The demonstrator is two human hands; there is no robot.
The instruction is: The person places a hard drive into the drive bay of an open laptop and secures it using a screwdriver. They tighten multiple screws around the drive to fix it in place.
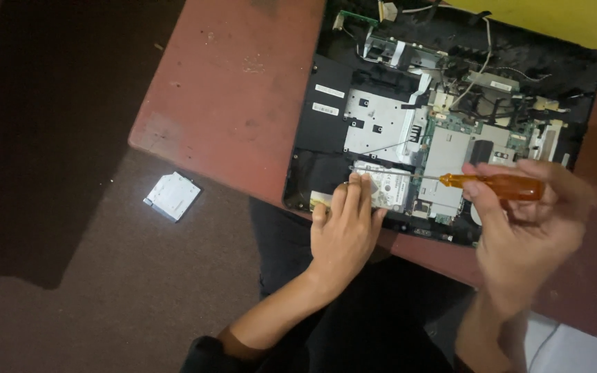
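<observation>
An opened black laptop (326, 131) lies on a reddish table (229, 83), its circuit boards, metal plates and cables exposed. My right hand (526, 228) grips an orange-handled screwdriver (502, 185) held level, its thin shaft pointing left, with the tip near a silver hard drive (392, 185) at the laptop's near edge. My left hand (343, 224) rests with its fingers on the left part of that drive, close to the screwdriver tip.
A flat silver drive unit (172, 196) lies on the dark floor to the left of the table. A yellow wall (561, 17) stands behind the laptop. My dark-clothed lap (354, 324) is under the table's near edge.
</observation>
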